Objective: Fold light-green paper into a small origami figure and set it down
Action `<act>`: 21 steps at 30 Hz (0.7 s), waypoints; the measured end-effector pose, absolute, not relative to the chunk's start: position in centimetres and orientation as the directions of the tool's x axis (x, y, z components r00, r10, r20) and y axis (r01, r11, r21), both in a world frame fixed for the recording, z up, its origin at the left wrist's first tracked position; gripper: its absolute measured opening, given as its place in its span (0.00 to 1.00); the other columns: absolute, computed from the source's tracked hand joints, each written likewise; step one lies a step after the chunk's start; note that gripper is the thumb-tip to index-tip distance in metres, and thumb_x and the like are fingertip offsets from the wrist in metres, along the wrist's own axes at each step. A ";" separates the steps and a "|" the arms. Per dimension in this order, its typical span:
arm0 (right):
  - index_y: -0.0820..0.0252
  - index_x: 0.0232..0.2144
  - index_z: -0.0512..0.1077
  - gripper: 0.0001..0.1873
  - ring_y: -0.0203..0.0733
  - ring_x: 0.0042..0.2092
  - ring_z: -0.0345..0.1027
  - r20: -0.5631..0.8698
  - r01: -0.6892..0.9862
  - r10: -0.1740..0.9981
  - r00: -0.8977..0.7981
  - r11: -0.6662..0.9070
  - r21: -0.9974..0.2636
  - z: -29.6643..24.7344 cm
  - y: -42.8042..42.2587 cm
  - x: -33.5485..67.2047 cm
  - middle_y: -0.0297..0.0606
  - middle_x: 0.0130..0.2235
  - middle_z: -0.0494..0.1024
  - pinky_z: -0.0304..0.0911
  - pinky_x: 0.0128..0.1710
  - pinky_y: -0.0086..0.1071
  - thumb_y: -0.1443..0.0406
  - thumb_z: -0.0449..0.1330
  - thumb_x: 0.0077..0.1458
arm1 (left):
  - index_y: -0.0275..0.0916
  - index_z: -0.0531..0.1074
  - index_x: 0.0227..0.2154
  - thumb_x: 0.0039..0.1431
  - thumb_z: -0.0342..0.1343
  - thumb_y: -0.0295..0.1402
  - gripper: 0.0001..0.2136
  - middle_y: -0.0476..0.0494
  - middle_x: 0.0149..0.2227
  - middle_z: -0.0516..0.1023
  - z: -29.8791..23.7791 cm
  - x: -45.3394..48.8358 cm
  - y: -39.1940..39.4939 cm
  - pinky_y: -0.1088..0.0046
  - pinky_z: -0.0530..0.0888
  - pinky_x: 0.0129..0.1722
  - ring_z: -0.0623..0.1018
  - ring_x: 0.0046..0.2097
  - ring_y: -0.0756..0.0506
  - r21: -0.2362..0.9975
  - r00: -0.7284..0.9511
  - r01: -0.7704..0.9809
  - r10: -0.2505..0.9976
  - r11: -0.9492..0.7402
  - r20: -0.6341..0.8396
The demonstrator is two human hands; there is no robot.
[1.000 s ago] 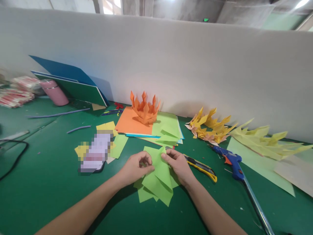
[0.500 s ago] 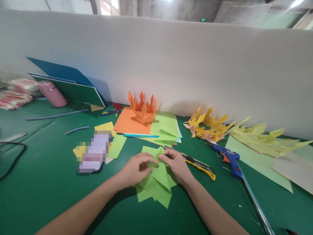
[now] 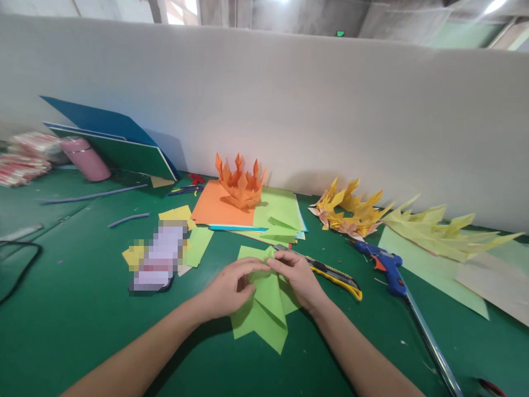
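A folded light green paper piece [image 3: 268, 309] with pointed lower corners lies under my hands on the green table. My right hand [image 3: 296, 275] pinches its upper fold between thumb and fingers. My left hand [image 3: 231, 286] holds the paper from the left; its index finger stretches to the same fold, meeting the right thumb tip. The left thumb is bent lower down, against the paper, with a gap below the index finger. Beside my right hand lies a yellow-and-black utility knife [image 3: 336, 278], partly hidden by that hand.
An orange paper crown [image 3: 242, 190] stands on stacked coloured sheets [image 3: 225, 215]. To the right are a yellow paper crown [image 3: 351, 209], a pale green paper crown [image 3: 450, 231] and a blue glue gun [image 3: 386, 264]. On the left lie a blurred phone [image 3: 159, 256] and a pink bottle [image 3: 86, 159].
My left index finger has moved right and up to the fold by the right thumb. The right fingers have closed in slightly at the fold. The view has shifted a little.
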State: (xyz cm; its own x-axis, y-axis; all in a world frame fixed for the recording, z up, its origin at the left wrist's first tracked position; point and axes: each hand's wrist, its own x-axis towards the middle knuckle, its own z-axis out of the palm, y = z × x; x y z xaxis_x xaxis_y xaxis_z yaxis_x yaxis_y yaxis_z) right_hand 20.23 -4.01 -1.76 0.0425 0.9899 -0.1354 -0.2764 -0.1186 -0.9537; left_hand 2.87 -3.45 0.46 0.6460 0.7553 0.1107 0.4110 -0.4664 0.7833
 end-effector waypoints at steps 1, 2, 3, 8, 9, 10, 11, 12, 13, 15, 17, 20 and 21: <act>0.60 0.19 0.74 0.14 0.33 0.26 0.60 -0.124 -0.267 0.992 0.038 -0.110 -0.957 -1.8 -4.0 20.3 0.29 0.23 0.71 0.57 0.31 0.31 0.57 0.71 0.30 | 0.41 0.69 0.47 0.48 0.46 0.19 0.22 0.42 0.50 0.71 0.4 2.9 -3.5 0.76 0.70 0.28 0.69 0.28 0.54 0.780 0.645 0.413 0.756 -0.469 0.114; 0.60 0.20 0.74 0.14 0.33 0.26 0.61 -0.109 -0.252 0.993 0.039 -0.095 -0.963 -2.0 -3.9 20.3 0.30 0.23 0.71 0.58 0.32 0.31 0.57 0.70 0.31 | 0.41 0.69 0.46 0.48 0.47 0.19 0.22 0.42 0.50 0.71 0.3 2.9 -3.4 0.76 0.70 0.29 0.69 0.27 0.54 0.778 0.643 0.416 0.757 -0.471 0.115; 0.59 0.21 0.75 0.14 0.33 0.27 0.61 -0.088 -0.231 0.995 0.044 -0.075 -0.970 -2.1 -3.9 20.3 0.30 0.23 0.71 0.58 0.32 0.31 0.57 0.69 0.33 | 0.41 0.69 0.46 0.49 0.47 0.20 0.22 0.41 0.50 0.71 0.3 2.8 -3.4 0.76 0.71 0.29 0.68 0.27 0.54 0.776 0.639 0.421 0.760 -0.470 0.114; 0.57 0.38 0.72 0.17 0.36 0.29 0.64 0.122 -0.017 0.990 0.077 0.124 -0.992 -2.9 -3.8 20.2 0.32 0.29 0.72 0.62 0.32 0.32 0.61 0.63 0.42 | 0.38 0.69 0.47 0.49 0.47 0.19 0.21 0.40 0.49 0.71 0.0 2.7 -3.0 0.75 0.72 0.29 0.69 0.25 0.54 0.751 0.556 0.507 0.826 -0.424 0.091; 0.58 0.38 0.71 0.16 0.36 0.29 0.65 0.180 0.068 0.981 0.068 0.176 -0.982 -3.0 -3.9 20.2 0.33 0.30 0.72 0.62 0.32 0.32 0.63 0.62 0.44 | 0.38 0.69 0.47 0.49 0.47 0.19 0.21 0.40 0.49 0.70 -0.1 2.7 -2.9 0.74 0.73 0.29 0.69 0.25 0.54 0.742 0.533 0.532 0.842 -0.408 0.080; 0.58 0.36 0.72 0.12 0.36 0.29 0.65 0.242 0.169 0.969 0.048 0.231 -0.958 -3.0 -4.0 20.1 0.35 0.31 0.72 0.63 0.31 0.32 0.64 0.60 0.45 | 0.38 0.69 0.47 0.49 0.48 0.20 0.21 0.39 0.50 0.70 -0.1 2.6 -2.8 0.74 0.73 0.30 0.69 0.24 0.54 0.736 0.517 0.550 0.853 -0.395 0.071; 0.58 0.34 0.72 0.08 0.37 0.30 0.66 0.303 0.277 0.953 0.013 0.288 -0.917 -3.0 -4.1 20.1 0.36 0.32 0.72 0.63 0.32 0.33 0.66 0.59 0.47 | 0.38 0.69 0.47 0.49 0.48 0.20 0.20 0.39 0.50 0.70 -0.2 2.6 -2.8 0.73 0.73 0.30 0.70 0.24 0.54 0.729 0.507 0.565 0.860 -0.387 0.064; 0.58 0.31 0.72 0.06 0.39 0.32 0.66 0.357 0.377 0.934 -0.034 0.343 -0.860 -3.0 -4.2 20.1 0.37 0.33 0.72 0.63 0.33 0.34 0.67 0.57 0.49 | 0.38 0.69 0.47 0.50 0.48 0.21 0.20 0.39 0.50 0.70 -0.2 2.5 -2.8 0.72 0.74 0.31 0.70 0.25 0.54 0.721 0.502 0.577 0.863 -0.383 0.058; 0.58 0.30 0.73 0.06 0.40 0.34 0.67 0.397 0.458 0.914 -0.089 0.391 -0.798 -3.0 -4.4 20.1 0.38 0.33 0.72 0.62 0.35 0.35 0.68 0.56 0.51 | 0.38 0.69 0.47 0.51 0.48 0.21 0.19 0.39 0.50 0.71 -0.3 2.5 -2.8 0.71 0.74 0.31 0.71 0.25 0.53 0.711 0.501 0.588 0.864 -0.385 0.053; 0.57 0.29 0.74 0.08 0.42 0.38 0.67 0.438 0.557 0.881 -0.180 0.458 -0.693 -3.0 -4.5 20.2 0.39 0.33 0.73 0.62 0.38 0.36 0.68 0.55 0.54 | 0.37 0.69 0.47 0.51 0.49 0.21 0.19 0.38 0.51 0.70 -0.4 2.4 -2.8 0.69 0.75 0.34 0.72 0.25 0.53 0.679 0.508 0.617 0.860 -0.398 0.042; 0.57 0.30 0.75 0.09 0.42 0.38 0.67 0.439 0.607 0.867 -0.235 0.484 -0.631 -3.1 -4.5 20.2 0.39 0.33 0.73 0.62 0.38 0.36 0.69 0.55 0.55 | 0.36 0.69 0.47 0.51 0.48 0.21 0.19 0.35 0.54 0.66 -0.6 2.4 -2.8 0.67 0.75 0.36 0.73 0.26 0.52 0.644 0.521 0.639 0.853 -0.421 0.040; 0.57 0.30 0.76 0.09 0.42 0.37 0.67 0.430 0.641 0.862 -0.269 0.493 -0.588 -3.2 -4.4 20.3 0.39 0.32 0.74 0.62 0.37 0.35 0.69 0.56 0.55 | 0.34 0.69 0.46 0.51 0.48 0.20 0.19 0.32 0.60 0.58 -0.6 2.4 -3.0 0.65 0.76 0.39 0.77 0.35 0.46 0.609 0.536 0.640 0.840 -0.468 0.084; 0.57 0.30 0.76 0.09 0.41 0.37 0.67 0.423 0.648 0.864 -0.272 0.490 -0.583 -3.3 -4.3 20.3 0.38 0.32 0.74 0.62 0.37 0.35 0.69 0.56 0.55 | 0.34 0.69 0.46 0.51 0.47 0.20 0.18 0.32 0.61 0.56 -0.6 2.4 -3.1 0.65 0.76 0.41 0.77 0.41 0.43 0.599 0.538 0.636 0.836 -0.486 0.107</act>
State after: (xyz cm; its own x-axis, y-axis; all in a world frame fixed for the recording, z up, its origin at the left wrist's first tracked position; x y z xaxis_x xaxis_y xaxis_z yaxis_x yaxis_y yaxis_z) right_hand 20.27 -4.34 -3.27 -0.2724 0.8641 0.4232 0.6479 0.4899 -0.5833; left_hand 2.40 -3.12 -0.59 0.5379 0.8362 0.1071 0.6364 -0.4861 0.5990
